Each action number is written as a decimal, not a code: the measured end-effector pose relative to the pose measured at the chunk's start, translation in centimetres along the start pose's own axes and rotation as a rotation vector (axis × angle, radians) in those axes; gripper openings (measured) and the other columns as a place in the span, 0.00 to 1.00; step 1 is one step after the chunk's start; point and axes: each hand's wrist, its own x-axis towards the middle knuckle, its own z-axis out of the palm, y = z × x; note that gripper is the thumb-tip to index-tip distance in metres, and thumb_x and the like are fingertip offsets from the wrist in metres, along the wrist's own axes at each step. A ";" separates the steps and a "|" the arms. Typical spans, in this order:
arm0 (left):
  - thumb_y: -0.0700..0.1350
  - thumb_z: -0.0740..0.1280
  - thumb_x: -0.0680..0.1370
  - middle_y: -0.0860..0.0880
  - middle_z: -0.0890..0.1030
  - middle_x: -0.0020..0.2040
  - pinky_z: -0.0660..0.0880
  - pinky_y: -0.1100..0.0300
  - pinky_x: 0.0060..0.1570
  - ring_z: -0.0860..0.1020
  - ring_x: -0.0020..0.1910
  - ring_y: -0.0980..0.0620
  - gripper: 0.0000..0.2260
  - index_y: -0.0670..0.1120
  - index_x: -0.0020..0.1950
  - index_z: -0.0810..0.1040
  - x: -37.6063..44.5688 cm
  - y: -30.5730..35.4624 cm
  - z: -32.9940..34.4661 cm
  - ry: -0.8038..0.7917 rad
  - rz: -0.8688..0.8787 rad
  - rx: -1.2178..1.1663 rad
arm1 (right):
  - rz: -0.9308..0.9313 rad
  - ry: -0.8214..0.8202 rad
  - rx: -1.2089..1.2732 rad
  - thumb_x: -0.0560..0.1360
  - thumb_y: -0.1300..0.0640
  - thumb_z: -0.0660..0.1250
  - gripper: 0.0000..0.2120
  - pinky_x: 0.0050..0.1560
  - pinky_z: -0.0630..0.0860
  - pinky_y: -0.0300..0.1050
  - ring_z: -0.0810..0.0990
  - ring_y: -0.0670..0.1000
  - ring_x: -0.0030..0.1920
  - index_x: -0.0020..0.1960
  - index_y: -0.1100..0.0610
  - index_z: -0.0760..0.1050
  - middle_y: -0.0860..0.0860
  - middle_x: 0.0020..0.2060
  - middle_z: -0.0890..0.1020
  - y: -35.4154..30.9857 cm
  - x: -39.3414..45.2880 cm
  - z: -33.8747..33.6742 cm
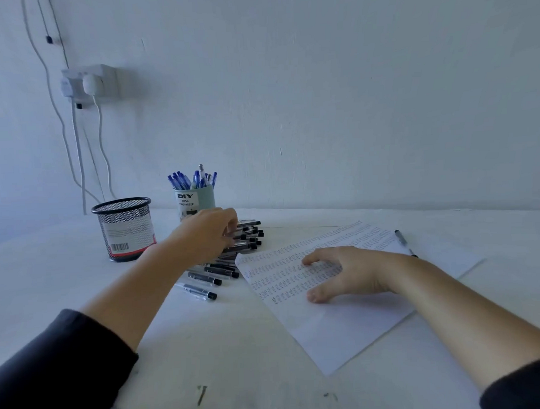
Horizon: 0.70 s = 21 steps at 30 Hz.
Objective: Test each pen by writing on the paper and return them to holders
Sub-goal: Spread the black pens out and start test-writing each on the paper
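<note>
Right hand (338,270) flat, fingers spread, pinning paper (343,318) on bench (237,358). Left hand (207,234) curled into black pen pile (234,257); grip unclear. Pens light, slick, roll-prone: pinch mid-barrel. Mesh holder (124,229), blue-pen holder (195,202) behind.

White table (66,278): pens (234,260), paper (343,318), 2 holders (125,229)
</note>
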 end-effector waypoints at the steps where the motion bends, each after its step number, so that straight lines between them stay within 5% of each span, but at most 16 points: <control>1: 0.44 0.63 0.80 0.50 0.78 0.51 0.75 0.53 0.53 0.76 0.47 0.51 0.05 0.48 0.55 0.72 0.0 0.1 -0.2 0.053 0.000 -0.013 | 0.000 -0.003 0.006 0.69 0.41 0.72 0.33 0.69 0.58 0.45 0.61 0.49 0.72 0.70 0.39 0.64 0.46 0.73 0.62 0.0 0.0 0.0; 4: 0.44 0.58 0.82 0.49 0.77 0.46 0.76 0.53 0.45 0.76 0.40 0.49 0.10 0.47 0.63 0.71 0.1 0.8 -0.2 0.285 0.057 -0.104 | -0.007 -0.011 0.006 0.69 0.41 0.72 0.33 0.70 0.57 0.45 0.60 0.48 0.73 0.71 0.39 0.63 0.45 0.74 0.61 0.1 0.1 -0.1; 7: 0.52 0.53 0.80 0.49 0.73 0.41 0.74 0.51 0.41 0.74 0.35 0.46 0.12 0.55 0.60 0.71 -0.2 2.2 0.4 0.532 0.169 -0.214 | -0.014 -0.016 0.001 0.69 0.41 0.71 0.33 0.69 0.57 0.45 0.60 0.48 0.73 0.71 0.40 0.63 0.44 0.74 0.61 0.2 0.2 -0.2; 11: 0.65 0.55 0.71 0.52 0.74 0.38 0.62 0.54 0.45 0.72 0.35 0.51 0.23 0.50 0.44 0.79 -0.9 4.1 1.0 0.579 0.128 -0.080 | -0.018 -0.027 -0.009 0.69 0.39 0.71 0.35 0.69 0.57 0.45 0.60 0.48 0.73 0.72 0.40 0.62 0.44 0.74 0.61 0.3 0.3 -0.1; 14: 0.68 0.60 0.67 0.53 0.72 0.28 0.62 0.55 0.42 0.71 0.28 0.52 0.24 0.47 0.27 0.73 -1.5 5.2 1.4 0.684 0.179 -0.033 | -0.017 -0.030 -0.015 0.69 0.39 0.70 0.35 0.69 0.58 0.45 0.60 0.47 0.73 0.72 0.40 0.61 0.43 0.74 0.61 0.3 0.3 -0.1; 21: 0.60 0.61 0.64 0.52 0.67 0.23 0.57 0.58 0.38 0.66 0.22 0.50 0.19 0.45 0.25 0.69 -1.7 5.4 1.8 0.701 0.247 -0.066 | -0.020 -0.026 -0.007 0.69 0.40 0.71 0.35 0.70 0.58 0.45 0.61 0.47 0.72 0.72 0.40 0.61 0.43 0.73 0.62 0.3 0.5 -0.1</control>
